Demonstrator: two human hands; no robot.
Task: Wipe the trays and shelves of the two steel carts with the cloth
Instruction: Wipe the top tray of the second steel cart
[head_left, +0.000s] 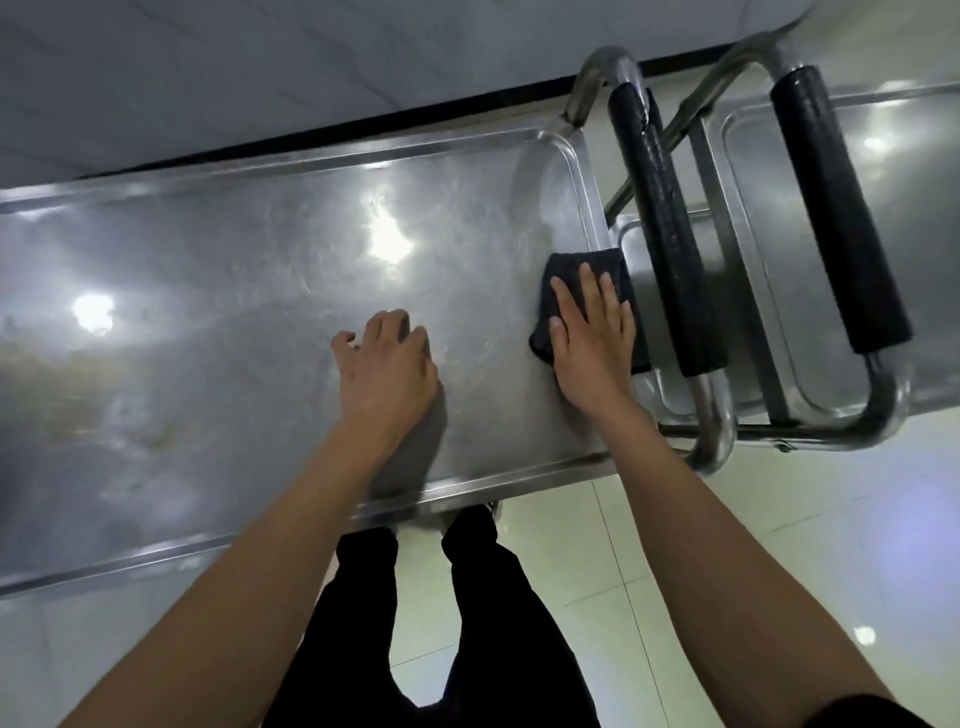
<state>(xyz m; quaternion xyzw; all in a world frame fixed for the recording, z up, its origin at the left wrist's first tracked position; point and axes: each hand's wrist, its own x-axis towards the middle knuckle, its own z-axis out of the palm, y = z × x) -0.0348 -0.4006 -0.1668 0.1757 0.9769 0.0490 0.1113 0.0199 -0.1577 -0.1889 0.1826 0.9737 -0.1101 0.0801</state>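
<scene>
Steel tray (234, 270) scuffed, glossy | right hand (592, 338) flat on dark folded cloth (571, 270) | left hand (389, 369) fingertips down, loosely curled, empty

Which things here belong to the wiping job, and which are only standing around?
Belong to the job:
- dark cloth, pressed flat by the right hand
- left cart's top tray, with the left hand resting on it
- right cart's tray

Not part of it:
- tiled floor
- black foam handle grips
</scene>
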